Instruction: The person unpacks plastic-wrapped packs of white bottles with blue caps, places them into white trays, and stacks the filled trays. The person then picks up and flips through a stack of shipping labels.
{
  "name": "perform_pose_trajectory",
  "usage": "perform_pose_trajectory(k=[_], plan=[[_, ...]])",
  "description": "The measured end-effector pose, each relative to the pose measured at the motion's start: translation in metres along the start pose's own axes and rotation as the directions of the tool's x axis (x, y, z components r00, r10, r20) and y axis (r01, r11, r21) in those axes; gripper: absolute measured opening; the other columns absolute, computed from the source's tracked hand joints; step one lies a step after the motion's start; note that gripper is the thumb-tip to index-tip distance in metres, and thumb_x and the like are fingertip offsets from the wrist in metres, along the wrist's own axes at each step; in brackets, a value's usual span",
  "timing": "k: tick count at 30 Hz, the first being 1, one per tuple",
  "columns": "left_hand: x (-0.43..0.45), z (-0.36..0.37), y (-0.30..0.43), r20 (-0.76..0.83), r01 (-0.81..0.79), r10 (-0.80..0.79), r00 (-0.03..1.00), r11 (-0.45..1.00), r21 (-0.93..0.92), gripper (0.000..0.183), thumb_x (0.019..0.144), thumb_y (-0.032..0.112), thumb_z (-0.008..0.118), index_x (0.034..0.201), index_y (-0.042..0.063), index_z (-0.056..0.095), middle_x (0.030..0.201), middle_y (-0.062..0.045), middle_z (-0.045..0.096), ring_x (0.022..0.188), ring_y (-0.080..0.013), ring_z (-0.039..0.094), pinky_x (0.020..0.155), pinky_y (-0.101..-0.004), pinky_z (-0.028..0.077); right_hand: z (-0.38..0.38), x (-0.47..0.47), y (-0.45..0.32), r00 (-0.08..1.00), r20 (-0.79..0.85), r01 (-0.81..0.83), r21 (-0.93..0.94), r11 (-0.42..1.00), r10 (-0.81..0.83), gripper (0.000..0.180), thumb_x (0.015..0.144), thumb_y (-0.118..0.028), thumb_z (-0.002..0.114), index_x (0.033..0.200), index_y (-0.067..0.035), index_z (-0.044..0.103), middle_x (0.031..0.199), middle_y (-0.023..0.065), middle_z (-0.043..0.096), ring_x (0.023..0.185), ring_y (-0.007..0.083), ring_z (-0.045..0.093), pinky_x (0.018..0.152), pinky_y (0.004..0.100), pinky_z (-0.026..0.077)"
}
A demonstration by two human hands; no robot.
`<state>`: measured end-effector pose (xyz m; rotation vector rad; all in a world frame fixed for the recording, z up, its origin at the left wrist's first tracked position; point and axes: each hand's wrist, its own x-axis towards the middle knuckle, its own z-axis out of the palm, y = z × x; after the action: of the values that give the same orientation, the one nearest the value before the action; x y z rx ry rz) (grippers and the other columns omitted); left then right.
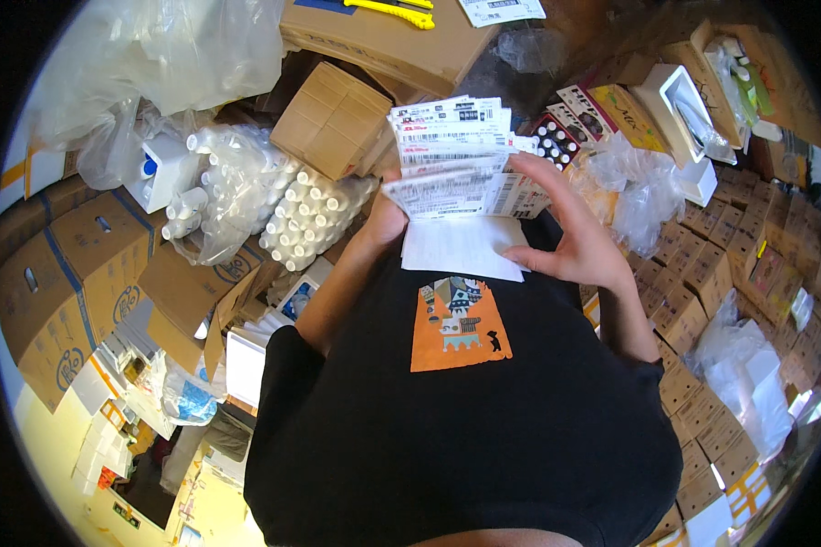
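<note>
A thick stack of printed shipping labels (pixel 445 195) fans out in front of my chest, bearing barcodes and writing. My left hand (pixel 386 217) holds it by the left side, with the fingers mostly hidden behind the paper. On the right side my right hand (pixel 575 236) spans the stack. Its fingers touch the upper slips, and its thumb rests on a pale, blank-looking lower leaf (pixel 455 247). The stack is spread apart between these two parts. Several slips stand up in overlapping rows towards the far side.
Beyond the labels, a yellow utility knife (pixel 393 10) and more labels (pixel 503 10) lie on a large cardboard box (pixel 383 44). Shrink-wrapped white bottles (pixel 308 215) and a closed carton (pixel 333 119) stand left. Stacked small cartons (pixel 698 273) and plastic film (pixel 629 188) are at right.
</note>
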<state>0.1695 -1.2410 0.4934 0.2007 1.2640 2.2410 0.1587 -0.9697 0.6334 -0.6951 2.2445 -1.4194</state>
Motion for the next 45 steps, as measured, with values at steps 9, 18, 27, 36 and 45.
perform_pose_trajectory(k=[9, 18, 27, 36, 45], plan=[[0.009, 0.012, 0.008, -0.072, -0.016, 0.009, 0.997, 0.996, -0.087, 0.144, 0.049, 0.083, 0.076, 0.152, -0.002, 0.023, 0.148, -0.02, 0.044, 0.134, -0.0306, 0.048, 0.11, -0.046, 0.042, -0.006, 0.013, 0.009, 0.999, -0.017, 0.048, 0.013, 0.999, -0.047, 0.102, 0.07, -0.025, 0.09, 0.153, -0.01, 0.034, 0.155, 0.0133, 0.038, 0.142, 0.0305, 0.038, 0.117, 0.0454, 0.031], [0.014, 0.009, 0.011, -0.075, -0.064, 0.059, 0.995, 0.995, -0.071, 0.15, 0.043, 0.077, 0.082, 0.153, -0.004, 0.018, 0.151, -0.019, 0.041, 0.136, -0.0291, 0.047, 0.112, -0.0449, 0.041, -0.009, 0.022, 0.014, 0.991, -0.002, 0.137, -0.048, 0.989, -0.137, 0.097, 0.069, -0.03, 0.088, 0.151, -0.012, 0.04, 0.153, 0.0134, 0.042, 0.143, 0.0324, 0.037, 0.118, 0.048, 0.03], [0.007, 0.021, 0.03, -0.064, -0.025, 0.018, 0.998, 0.994, -0.106, 0.15, 0.04, 0.067, 0.091, 0.153, -0.003, 0.021, 0.152, -0.019, 0.039, 0.138, -0.03, 0.044, 0.114, -0.0458, 0.039, -0.008, 0.024, 0.016, 0.993, 0.013, 0.122, -0.117, 0.986, -0.121, 0.08, 0.073, -0.023, 0.075, 0.147, -0.012, 0.047, 0.151, 0.0141, 0.045, 0.142, 0.0344, 0.037, 0.117, 0.0514, 0.032], [0.0, 0.014, 0.025, -0.062, -0.041, 0.038, 0.997, 0.998, -0.055, 0.15, 0.039, 0.071, 0.088, 0.153, -0.002, 0.021, 0.152, -0.018, 0.04, 0.137, -0.0289, 0.045, 0.114, -0.0449, 0.038, -0.003, 0.028, 0.014, 0.991, 0.006, 0.136, -0.087, 0.987, -0.136, 0.076, 0.073, -0.031, 0.08, 0.142, -0.012, 0.052, 0.142, 0.014, 0.052, 0.137, 0.034, 0.042, 0.114, 0.0503, 0.034], [-0.011, 0.012, 0.022, -0.091, -0.073, 0.066, 0.994, 0.994, -0.077, 0.152, 0.039, 0.077, 0.082, 0.154, -0.001, 0.018, 0.152, -0.016, 0.04, 0.138, -0.028, 0.044, 0.114, -0.0448, 0.037, -0.004, 0.018, -0.002, 0.992, 0.099, 0.064, 0.125, 0.99, -0.077, 0.021, 0.087, -0.024, 0.075, 0.096, -0.005, 0.075, 0.138, 0.0192, 0.052, 0.129, 0.0312, 0.05, 0.108, 0.042, 0.039]])
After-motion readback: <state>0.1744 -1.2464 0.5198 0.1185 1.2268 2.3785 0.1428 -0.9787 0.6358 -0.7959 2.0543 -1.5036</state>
